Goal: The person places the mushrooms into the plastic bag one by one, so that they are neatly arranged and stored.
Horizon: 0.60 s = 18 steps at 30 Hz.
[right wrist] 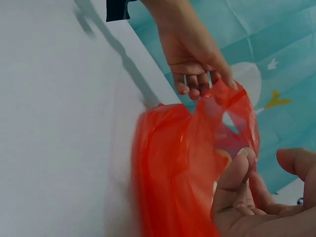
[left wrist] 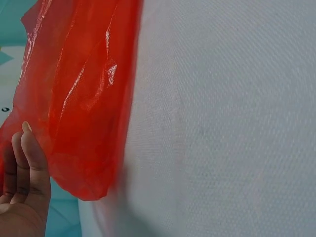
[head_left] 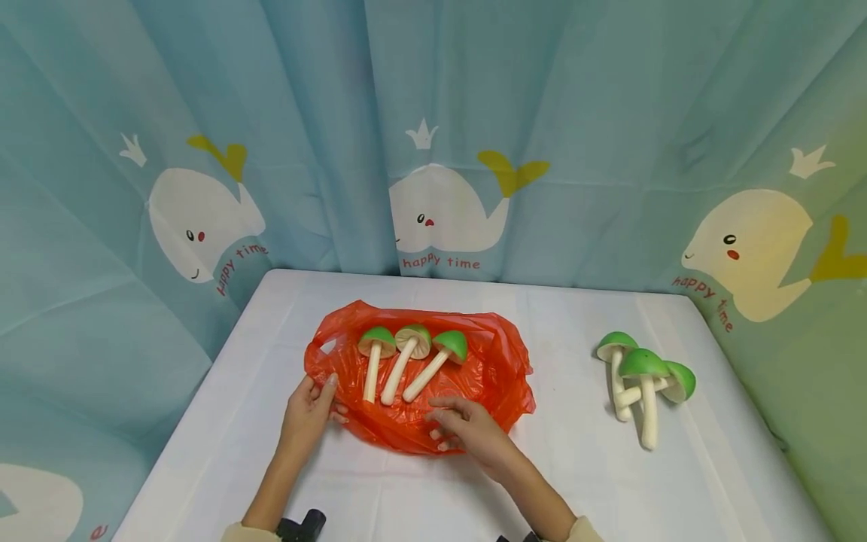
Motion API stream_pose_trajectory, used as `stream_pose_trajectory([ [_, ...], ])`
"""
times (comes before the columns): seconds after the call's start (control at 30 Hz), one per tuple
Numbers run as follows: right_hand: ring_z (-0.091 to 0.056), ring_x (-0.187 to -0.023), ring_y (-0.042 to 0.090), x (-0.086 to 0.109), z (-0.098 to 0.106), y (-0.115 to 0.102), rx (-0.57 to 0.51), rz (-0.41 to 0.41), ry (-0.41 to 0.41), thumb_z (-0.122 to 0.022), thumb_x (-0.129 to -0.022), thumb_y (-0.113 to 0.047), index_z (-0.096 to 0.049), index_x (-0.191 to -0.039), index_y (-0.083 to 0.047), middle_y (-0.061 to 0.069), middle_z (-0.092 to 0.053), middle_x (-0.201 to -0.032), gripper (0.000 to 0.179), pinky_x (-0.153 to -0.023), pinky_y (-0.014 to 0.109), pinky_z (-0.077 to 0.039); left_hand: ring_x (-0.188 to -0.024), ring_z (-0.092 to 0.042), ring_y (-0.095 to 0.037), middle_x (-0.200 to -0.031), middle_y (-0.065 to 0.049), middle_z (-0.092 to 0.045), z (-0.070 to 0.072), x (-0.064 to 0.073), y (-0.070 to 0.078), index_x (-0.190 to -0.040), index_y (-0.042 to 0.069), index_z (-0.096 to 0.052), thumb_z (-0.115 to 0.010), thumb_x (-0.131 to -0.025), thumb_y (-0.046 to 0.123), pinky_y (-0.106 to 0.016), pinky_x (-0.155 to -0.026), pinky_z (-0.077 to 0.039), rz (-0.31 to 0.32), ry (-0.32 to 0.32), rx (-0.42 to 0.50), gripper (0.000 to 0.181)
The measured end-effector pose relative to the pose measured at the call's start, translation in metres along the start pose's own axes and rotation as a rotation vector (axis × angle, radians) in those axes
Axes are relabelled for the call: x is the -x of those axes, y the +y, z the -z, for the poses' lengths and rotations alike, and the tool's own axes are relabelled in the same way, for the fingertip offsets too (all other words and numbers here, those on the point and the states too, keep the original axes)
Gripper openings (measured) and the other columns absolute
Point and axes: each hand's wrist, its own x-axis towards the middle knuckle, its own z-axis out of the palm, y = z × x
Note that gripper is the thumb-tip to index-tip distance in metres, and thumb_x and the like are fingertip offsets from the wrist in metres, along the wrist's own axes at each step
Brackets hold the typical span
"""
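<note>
A red plastic bag (head_left: 484, 376) lies spread on the table, its mouth wide. Three mushrooms with green caps and pale stems, the left one (head_left: 372, 369), middle one (head_left: 400, 369) and right one (head_left: 430, 370), rest side by side inside it. At the bag's left end my left hand (head_left: 306, 412) pinches the plastic near the handle hole; the right wrist view shows this left hand (right wrist: 192, 54) holding up that corner. My right hand (head_left: 477, 436) hovers at the bag's front edge, fingers loosely bent and thumb apart (right wrist: 266, 202), with nothing gripped.
Three more green-capped mushrooms (head_left: 648, 406) lie in a crossed pile at the right of the white table (head_left: 569, 482). A blue-green curtain (head_left: 596, 135) printed with whales hangs behind and along both sides.
</note>
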Motion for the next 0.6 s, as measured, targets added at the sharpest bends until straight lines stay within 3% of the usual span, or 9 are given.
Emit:
stream_pose_trajectory([
  [0.13, -0.058, -0.083, 0.017, 0.023, 0.015, 0.002, -0.036, -0.003, 0.009, -0.056, -0.096, -0.022, -0.044, -0.130, 0.008, 0.016, -0.060, -0.111, 0.048, -0.068, 0.024, -0.050, -0.059, -0.061, -0.024, -0.078, -0.016, -0.062, 0.000, -0.001, -0.001, -0.115, -0.001, -0.048, -0.052, -0.098, 0.026, -0.034, -0.058, -0.056, -0.003, 0.005, 0.008, 0.032],
  [0.33, -0.056, -0.088, 0.020, 0.052, 0.047, 0.007, -0.021, 0.015, 0.090, -0.057, -0.095, -0.023, -0.042, -0.130, 0.009, 0.012, -0.060, -0.108, 0.050, -0.075, 0.028, -0.050, -0.061, -0.062, -0.025, -0.080, -0.015, -0.062, 0.000, 0.001, -0.001, -0.118, -0.001, -0.047, -0.052, -0.098, 0.028, -0.033, -0.059, -0.056, 0.018, -0.006, -0.015, 0.035],
  [0.43, -0.056, -0.093, 0.025, 0.064, 0.068, 0.010, 0.025, 0.018, 0.182, -0.058, -0.095, -0.022, -0.043, -0.130, 0.009, 0.013, -0.060, -0.108, 0.049, -0.077, 0.032, -0.050, -0.062, -0.062, -0.025, -0.080, -0.013, -0.062, 0.002, 0.003, 0.001, -0.118, -0.001, -0.046, -0.052, -0.098, 0.027, -0.031, -0.060, -0.056, 0.036, -0.003, -0.034, 0.035],
  [0.6, -0.058, -0.091, 0.024, 0.082, 0.109, 0.017, 0.060, 0.003, 0.438, -0.057, -0.095, -0.020, -0.045, -0.129, 0.008, 0.013, -0.061, -0.106, 0.045, -0.075, 0.032, -0.051, -0.065, -0.062, -0.033, -0.081, -0.017, -0.062, 0.002, 0.002, 0.006, -0.120, -0.003, -0.046, -0.051, -0.099, 0.020, -0.034, -0.062, -0.057, 0.047, -0.019, -0.012, 0.031],
])
